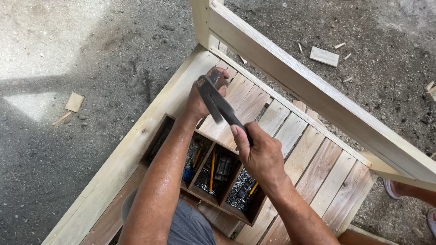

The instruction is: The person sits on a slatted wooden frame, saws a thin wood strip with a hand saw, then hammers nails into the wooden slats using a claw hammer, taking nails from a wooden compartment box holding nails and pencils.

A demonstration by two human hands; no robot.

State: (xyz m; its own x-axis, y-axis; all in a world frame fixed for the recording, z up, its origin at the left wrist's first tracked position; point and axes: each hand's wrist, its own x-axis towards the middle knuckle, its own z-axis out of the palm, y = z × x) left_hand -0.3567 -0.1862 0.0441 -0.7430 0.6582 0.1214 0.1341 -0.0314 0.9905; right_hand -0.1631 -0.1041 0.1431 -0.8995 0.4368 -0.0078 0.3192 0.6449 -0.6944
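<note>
My right hand [261,156] grips the handle of a dark metal hammer [218,103], whose head points up and to the left. My left hand [204,93] is curled around the hammer's head end, fingers closed on it. Both hands hover over a pale wooden slatted frame [313,163]. Whatever sits under the hammer head is hidden by my left hand.
A compartmented wooden tray [154,140] with nails, pencils and small tools rests on the slats below my arms. A thick wooden rail [318,90] crosses at the upper right. Wood offcuts [324,56] lie on the gravelly concrete floor. Another person's sandalled foot [394,188] shows at the right.
</note>
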